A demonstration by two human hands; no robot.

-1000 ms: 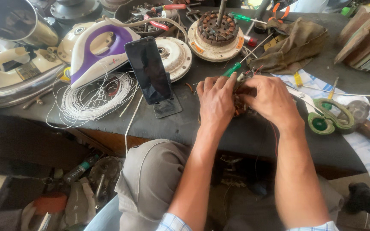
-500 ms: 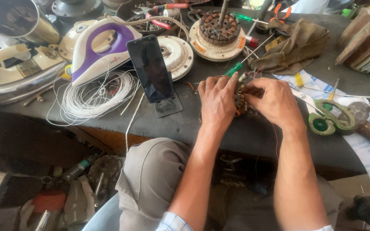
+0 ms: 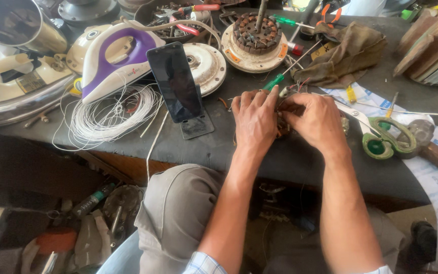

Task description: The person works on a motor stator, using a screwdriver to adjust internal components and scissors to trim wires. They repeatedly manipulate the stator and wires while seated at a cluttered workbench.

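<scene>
Both hands clamp a small wound motor part [image 3: 283, 127], mostly hidden between them near the bench's front edge. Left hand [image 3: 253, 119] curls over it, fingers pinching the top; right hand [image 3: 316, 121] grips from 3 o'clock, fingertips meeting the left. Thin wires [image 3: 296, 87] stick out at 12. Green screwdriver [image 3: 276, 81] just beyond, at 12. Green-handled scissors [image 3: 381, 136] at 3, near. Phone [image 3: 174, 82] propped upright at 9. White wire coil [image 3: 108, 115] farther at 9, purple-and-white iron [image 3: 115, 61] at 10. Motor stator [image 3: 255, 35] at 12, brown rag [image 3: 348, 53] at 1. Dark bench [image 3: 188, 149].
</scene>
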